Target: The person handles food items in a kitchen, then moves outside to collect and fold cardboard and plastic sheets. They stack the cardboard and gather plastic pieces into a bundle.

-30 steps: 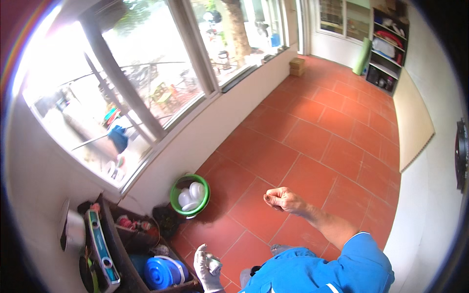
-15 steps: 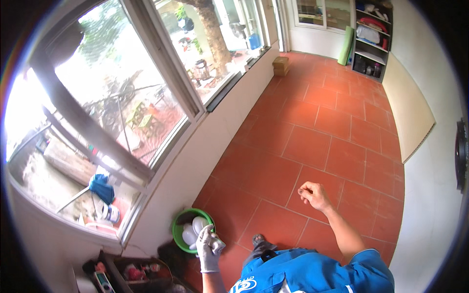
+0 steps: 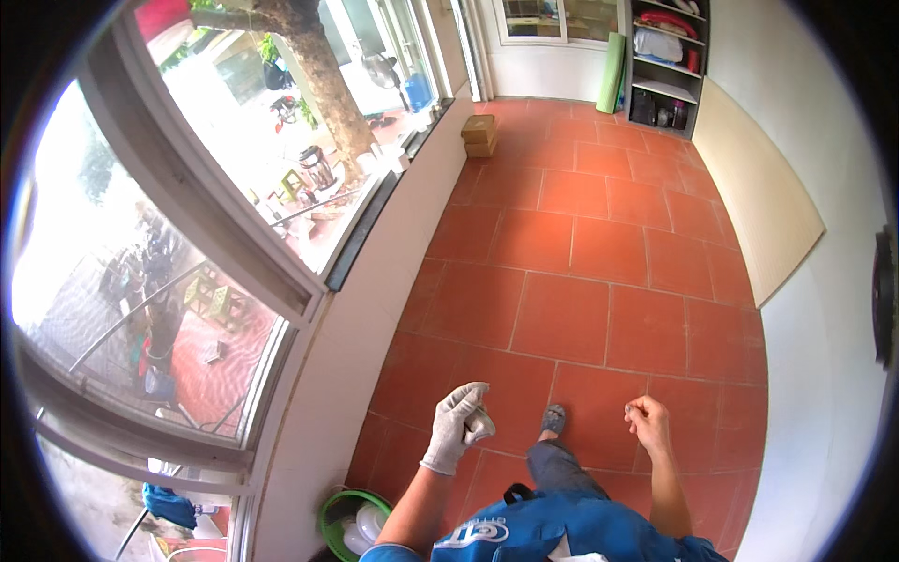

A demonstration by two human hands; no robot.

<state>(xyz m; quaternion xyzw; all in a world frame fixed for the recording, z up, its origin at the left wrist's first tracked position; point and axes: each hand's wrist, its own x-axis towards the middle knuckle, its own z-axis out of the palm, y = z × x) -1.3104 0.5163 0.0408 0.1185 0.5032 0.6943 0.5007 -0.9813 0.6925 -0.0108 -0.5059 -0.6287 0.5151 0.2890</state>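
My left hand (image 3: 455, 429) wears a whitish work glove and is raised over the tiled floor (image 3: 562, 309), its fingers bent inward and closed. Whether anything sits in that grip is hidden by the glove. To the right, my bare right hand (image 3: 648, 421) hangs above the tiles with fingers curled and the tips pinched together; what they hold, if anything, is too small to name. Below my left forearm, against the wall, stands a green basin (image 3: 328, 525) with rounded white objects (image 3: 365, 529) in it. Neither hand touches the basin.
A windowed wall with a dark sill (image 3: 361, 229) runs along the left. Cardboard boxes (image 3: 479, 136) are stacked beside it farther on. At the far end are a rolled green mat (image 3: 611, 73) and a dark shelf unit (image 3: 667, 66). A beige board (image 3: 758, 192) leans on the right wall.
My view has moved forward along the room, and the basin now lies at the lower edge. My left hand has come away from above the basin; my right hand has dropped lower. One foot has stepped ahead.
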